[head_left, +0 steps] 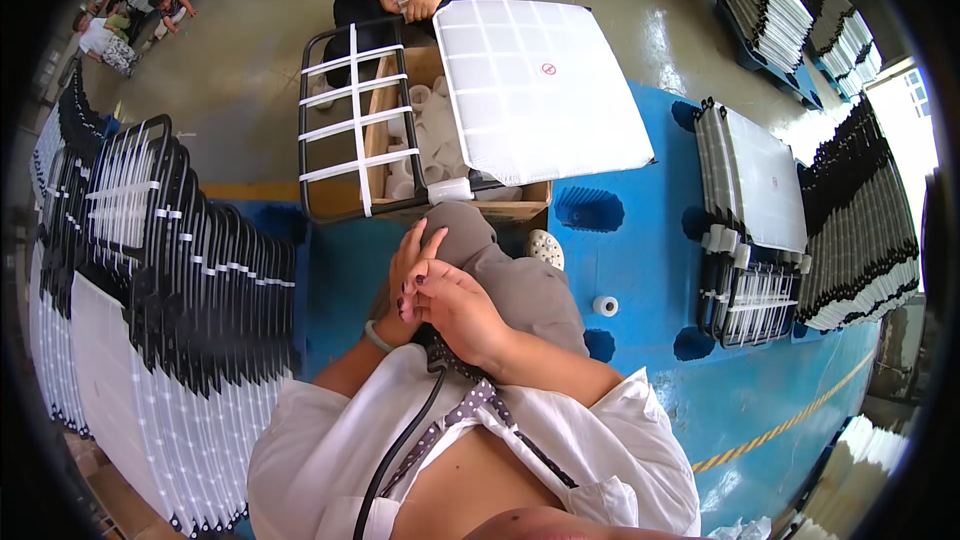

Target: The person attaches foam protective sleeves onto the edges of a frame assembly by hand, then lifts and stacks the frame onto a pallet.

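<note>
My left hand (pixel 407 252) and my right hand (pixel 455 312) meet over my lap, near my knee. The left fingers stretch upward, while the right fingers, loosely bent, rest against the left palm. No object shows in either hand. Just beyond them, a black tubular frame (pixel 303 130) with white straps lies across a wooden box (pixel 535 202). A white fabric-covered panel (pixel 545 90) joins it on the right, with a white plastic sleeve (pixel 450 190) at the lower joint. White cylindrical pieces (pixel 432 130) fill the box.
Opposite me sits a person in black, hands (pixel 415 2) together behind the frame. Stacked black frames (pixel 220 250) stand at left, with further stacks (pixel 755 180) at right. A small white roll (pixel 605 306) stands on the blue pallet (pixel 640 240). Several people sit far left.
</note>
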Demonstrator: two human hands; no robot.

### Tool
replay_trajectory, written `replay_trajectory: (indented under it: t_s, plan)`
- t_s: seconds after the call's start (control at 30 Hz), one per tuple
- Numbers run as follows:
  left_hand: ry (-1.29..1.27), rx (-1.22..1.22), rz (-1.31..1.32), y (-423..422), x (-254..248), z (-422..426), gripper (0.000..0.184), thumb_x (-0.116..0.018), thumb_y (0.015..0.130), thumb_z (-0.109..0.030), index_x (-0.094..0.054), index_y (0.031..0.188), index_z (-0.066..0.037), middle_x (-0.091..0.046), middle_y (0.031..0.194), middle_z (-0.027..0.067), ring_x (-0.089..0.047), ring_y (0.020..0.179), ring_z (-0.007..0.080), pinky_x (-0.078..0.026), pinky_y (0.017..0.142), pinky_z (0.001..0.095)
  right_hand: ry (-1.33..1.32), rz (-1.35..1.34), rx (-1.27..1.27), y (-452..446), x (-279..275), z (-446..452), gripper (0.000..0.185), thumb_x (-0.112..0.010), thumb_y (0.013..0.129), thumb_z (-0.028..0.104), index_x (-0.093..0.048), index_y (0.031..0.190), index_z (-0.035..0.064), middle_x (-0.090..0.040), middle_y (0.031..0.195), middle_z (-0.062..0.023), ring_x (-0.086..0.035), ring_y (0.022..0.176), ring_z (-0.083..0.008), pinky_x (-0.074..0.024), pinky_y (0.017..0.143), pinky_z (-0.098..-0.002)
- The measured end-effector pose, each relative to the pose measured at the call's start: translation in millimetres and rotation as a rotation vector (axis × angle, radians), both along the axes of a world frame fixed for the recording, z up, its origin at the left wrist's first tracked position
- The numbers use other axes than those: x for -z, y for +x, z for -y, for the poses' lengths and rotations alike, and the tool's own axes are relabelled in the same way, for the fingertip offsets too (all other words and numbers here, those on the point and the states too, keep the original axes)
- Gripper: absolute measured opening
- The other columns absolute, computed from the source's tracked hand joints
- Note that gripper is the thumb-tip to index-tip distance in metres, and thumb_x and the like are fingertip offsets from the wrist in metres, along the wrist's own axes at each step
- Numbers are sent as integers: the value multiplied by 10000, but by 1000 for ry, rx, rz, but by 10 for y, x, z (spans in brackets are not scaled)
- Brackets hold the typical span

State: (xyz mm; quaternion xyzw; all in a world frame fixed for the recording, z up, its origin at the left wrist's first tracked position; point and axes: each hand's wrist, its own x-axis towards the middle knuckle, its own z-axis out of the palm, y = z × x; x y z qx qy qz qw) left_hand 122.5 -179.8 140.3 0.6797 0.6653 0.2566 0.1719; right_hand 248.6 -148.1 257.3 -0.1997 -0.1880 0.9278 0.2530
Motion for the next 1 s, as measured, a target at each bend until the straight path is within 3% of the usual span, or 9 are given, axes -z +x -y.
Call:
replay_trajectory:
  t_s: [0.13, 0.3, 0.47, 1.0]
  plan:
    - [-27, -13, -22, 28, 16, -18, 587, -572, 843, -273, -362, 1378, -152, -214, 1478, 124, -267, 1331, 290, -272, 1043, 291, 6, 19, 31, 9, -21, -2, 79, -490, 870, 129, -524, 904, 66, -564, 846, -65, -556, 776, -181, -431, 742, -303]
    - [120, -53, -44, 18, 39, -56, 486, -458, 822, -235, -447, 1304, -176, -356, 1369, 151, -369, 1242, 328, -359, 933, 412, -31, 17, 28, -6, -49, 6, 90, -484, 865, 127, -509, 913, 55, -551, 850, -63, -560, 798, -189, -439, 748, -319]
    - [72, -109, -93, 81, -9, -25, 496, -434, 828, -248, -429, 1320, -189, -325, 1389, 130, -331, 1272, 293, -325, 954, 411, -2, 2, -22, 4, -41, -21, 100, -488, 872, 151, -501, 890, 53, -552, 844, -78, -555, 794, -194, -433, 757, -317]
    - [94, -83, -65, 23, -16, -12, 532, -411, 818, -312, -413, 1331, -175, -307, 1404, 140, -326, 1274, 305, -319, 954, 422, 8, 2, -9, -3, -18, -12, 107, -488, 869, 152, -501, 904, 51, -550, 865, -83, -558, 794, -199, -433, 760, -325]
